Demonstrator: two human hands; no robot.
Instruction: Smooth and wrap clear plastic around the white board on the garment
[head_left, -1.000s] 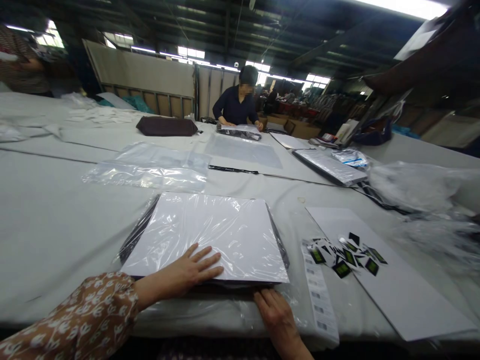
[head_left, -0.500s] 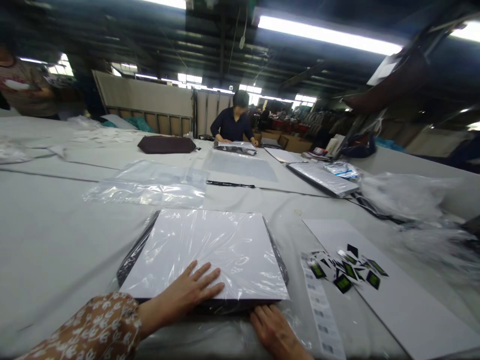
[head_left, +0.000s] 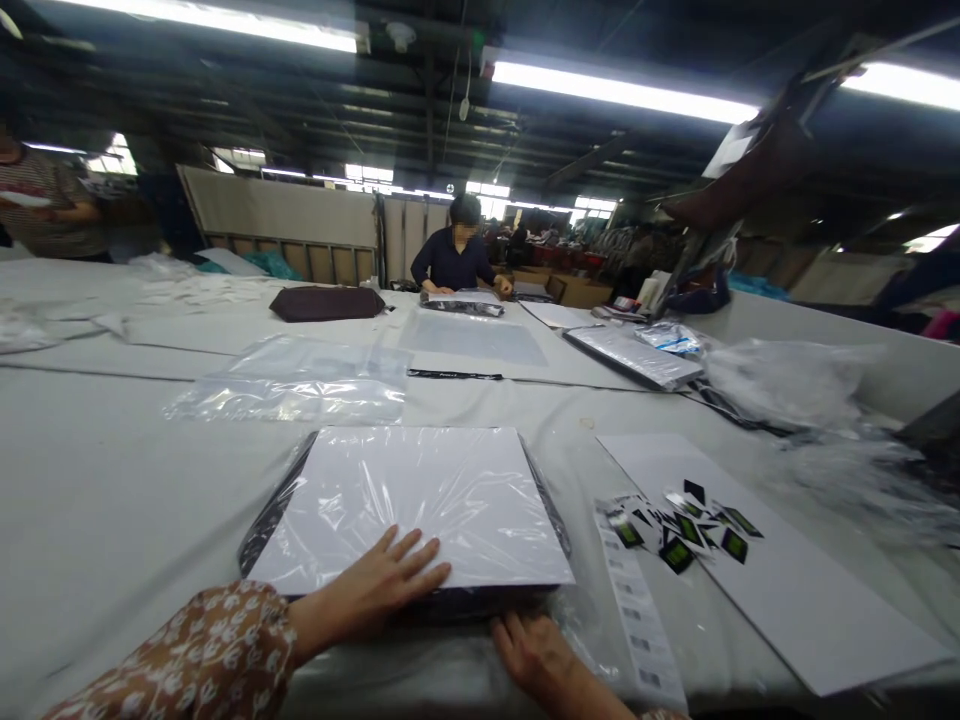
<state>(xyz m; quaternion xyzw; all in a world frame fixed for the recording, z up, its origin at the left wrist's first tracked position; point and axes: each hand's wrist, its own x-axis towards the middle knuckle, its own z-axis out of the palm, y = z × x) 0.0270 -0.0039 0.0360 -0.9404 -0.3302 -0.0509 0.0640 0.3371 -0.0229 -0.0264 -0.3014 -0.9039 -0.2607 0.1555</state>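
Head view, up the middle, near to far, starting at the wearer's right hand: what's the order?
Right hand → plastic-wrapped package with white top → thin black strip → translucent sheet → far packet → co-worker in a dark top.

Left hand (head_left: 382, 585) rests spread on a white-topped rectangular plastic-wrapped package (head_left: 427, 490), right hand (head_left: 536, 650) at its near edge, black-and-green square tags (head_left: 688, 530) partly on a long white board (head_left: 817, 600)
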